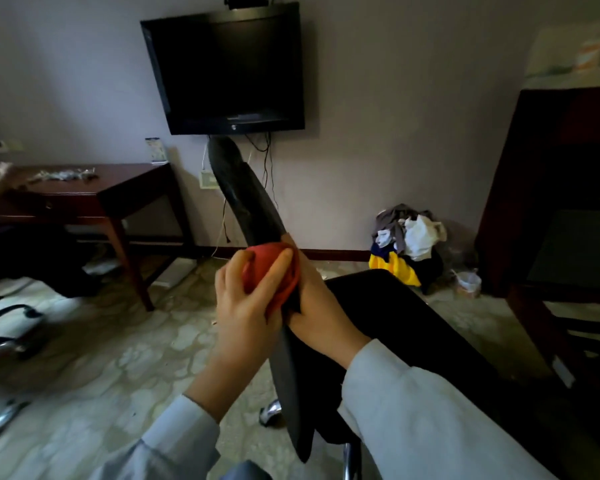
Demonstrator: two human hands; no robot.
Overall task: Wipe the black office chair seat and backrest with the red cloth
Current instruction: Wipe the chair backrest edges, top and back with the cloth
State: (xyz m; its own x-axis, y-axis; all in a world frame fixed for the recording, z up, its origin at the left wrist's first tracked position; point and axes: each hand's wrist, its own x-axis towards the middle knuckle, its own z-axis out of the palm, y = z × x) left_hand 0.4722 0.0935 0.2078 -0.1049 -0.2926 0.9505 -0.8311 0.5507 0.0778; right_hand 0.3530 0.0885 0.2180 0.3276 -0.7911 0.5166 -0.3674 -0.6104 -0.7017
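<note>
Wiping the backrest [248, 202] looks to be the step in hand: the red cloth [274, 277] sits bunched against its thin edge, about halfway up. The left hand [246, 306] has its grip clamped round the wad, fingers curled over it. The right hand [314, 306] lies along the backrest's other side, touching the cloth; its fingers are hidden, so I cannot tell whether that grip is closed. The next move probably calls for sliding the cloth along the edge while the right hand steadies, then onto the seat [395, 317] just beyond. Farther off stand a desk [118, 188] and a wall television [229, 74].
</note>
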